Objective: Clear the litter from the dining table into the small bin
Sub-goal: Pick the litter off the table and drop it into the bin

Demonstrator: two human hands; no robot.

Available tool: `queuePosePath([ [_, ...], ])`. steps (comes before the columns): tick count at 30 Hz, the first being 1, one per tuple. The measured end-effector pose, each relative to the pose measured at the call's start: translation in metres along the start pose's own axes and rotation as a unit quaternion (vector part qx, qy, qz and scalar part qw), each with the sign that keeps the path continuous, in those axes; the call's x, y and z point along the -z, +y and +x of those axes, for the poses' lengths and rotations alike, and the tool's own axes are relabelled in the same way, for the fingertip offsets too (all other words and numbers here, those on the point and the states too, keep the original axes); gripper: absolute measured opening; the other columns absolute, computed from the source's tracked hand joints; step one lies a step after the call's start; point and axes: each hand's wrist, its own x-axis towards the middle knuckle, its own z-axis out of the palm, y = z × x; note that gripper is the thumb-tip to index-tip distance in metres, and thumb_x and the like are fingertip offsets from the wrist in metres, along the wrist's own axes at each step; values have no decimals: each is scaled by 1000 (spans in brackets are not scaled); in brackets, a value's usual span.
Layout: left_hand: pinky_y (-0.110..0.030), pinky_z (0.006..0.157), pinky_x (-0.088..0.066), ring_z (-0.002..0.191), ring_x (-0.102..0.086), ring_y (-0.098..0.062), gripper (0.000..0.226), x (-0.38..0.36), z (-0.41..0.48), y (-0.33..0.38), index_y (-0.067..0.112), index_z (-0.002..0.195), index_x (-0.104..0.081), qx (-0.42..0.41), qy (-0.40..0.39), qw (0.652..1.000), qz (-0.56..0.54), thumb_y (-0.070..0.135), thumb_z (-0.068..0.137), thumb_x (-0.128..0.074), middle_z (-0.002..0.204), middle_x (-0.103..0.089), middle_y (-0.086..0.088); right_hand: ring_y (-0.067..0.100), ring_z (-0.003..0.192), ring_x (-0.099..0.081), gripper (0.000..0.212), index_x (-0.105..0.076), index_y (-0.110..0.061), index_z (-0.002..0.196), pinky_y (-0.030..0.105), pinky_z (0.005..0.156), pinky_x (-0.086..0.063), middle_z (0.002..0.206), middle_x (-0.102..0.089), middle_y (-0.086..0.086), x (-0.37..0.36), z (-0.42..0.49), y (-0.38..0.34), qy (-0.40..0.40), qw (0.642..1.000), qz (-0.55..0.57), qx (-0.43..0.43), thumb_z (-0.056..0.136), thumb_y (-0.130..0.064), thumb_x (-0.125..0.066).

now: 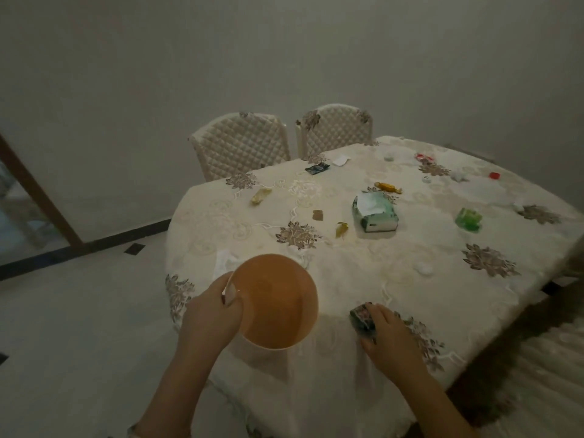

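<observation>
My left hand [215,311] grips the rim of a small orange bin [275,301], held tilted over the near edge of the dining table [410,311]. My right hand [388,336] pinches a dark crumpled wrapper [361,317] that lies on the cloth near the front edge. More litter is scattered on the table: a yellow wrapper [260,196], a brown scrap [317,215], a yellow-green wrapper [342,229], a gold candy wrapper [388,187], a dark packet [317,168], white paper [341,160], a green wrapper [469,219], a red cap [494,175] and a white cap [423,268].
A green tissue box [376,213] stands mid-table. Crumpled white tissue [226,262] lies just behind the bin. Two quilted chairs [243,143] stand at the far side against the wall. A red-white packet [425,157] lies far right. Tiled floor lies to the left.
</observation>
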Motion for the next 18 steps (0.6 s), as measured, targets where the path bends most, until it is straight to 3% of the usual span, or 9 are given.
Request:
queuePosePath([
  [3, -28, 63, -42, 71, -56, -6, 40, -7, 15, 1, 29, 127, -52, 11, -6, 1000, -1, 27, 88, -45, 72, -58, 12, 26, 125, -35, 53, -29, -19, 136, 38, 103, -33, 143, -36, 6, -19, 18, 10, -38, 999, -20, -18, 89, -24, -50],
  [5, -25, 61, -43, 72, -58, -10, 41, -10, 22, 1, 30, 126, -53, 15, -10, 1000, -1, 24, 87, -46, 73, -60, 9, 26, 124, -36, 50, -28, -18, 137, 37, 104, -33, 142, -37, 5, -28, 26, 16, -53, 997, -39, -35, 90, -22, -47],
  [8, -23, 64, -44, 74, -59, -13, 43, -12, 29, 1, 30, 127, -52, 16, -16, 1000, 3, 22, 86, -47, 77, -63, 6, 28, 117, -43, 40, -40, -14, 130, 36, 98, -36, 133, -49, 8, -36, 33, 22, -30, 997, -56, -32, 91, -17, -47],
  [11, -24, 65, -43, 73, -57, -11, 42, -11, 33, 2, 30, 127, -52, 16, -20, 1000, 9, 23, 86, -47, 74, -59, 8, 31, 97, -58, 26, -57, -11, 115, 41, 80, -50, 112, -65, 14, -32, 36, 16, 42, 999, 6, -3, 89, -11, -50],
  [14, -22, 63, -41, 73, -56, -8, 41, -9, 35, 1, 30, 127, -52, 9, -23, 1000, 9, 23, 86, -47, 72, -57, 11, 29, 81, -64, 20, -61, -9, 106, 36, 66, -52, 93, -70, 13, 0, 38, -16, 190, 976, 102, 26, 91, -16, -49],
  [16, -18, 59, -37, 69, -52, -5, 41, -7, 37, -1, 30, 127, -51, 2, -27, 1000, 13, 23, 87, -47, 71, -54, 13, 19, 79, -63, 26, -60, -6, 105, 23, 69, -49, 89, -68, 6, 34, 35, -51, 291, 935, 190, 73, 88, -23, -51],
  [18, -16, 57, -35, 66, -49, -2, 41, -5, 40, -4, 30, 128, -50, -8, -29, 999, 17, 22, 88, -45, 69, -53, 14, 4, 80, -56, 30, -60, -3, 104, 6, 72, -43, 88, -61, -2, 62, 29, -90, 317, 907, 227, 161, 86, -24, -48],
])
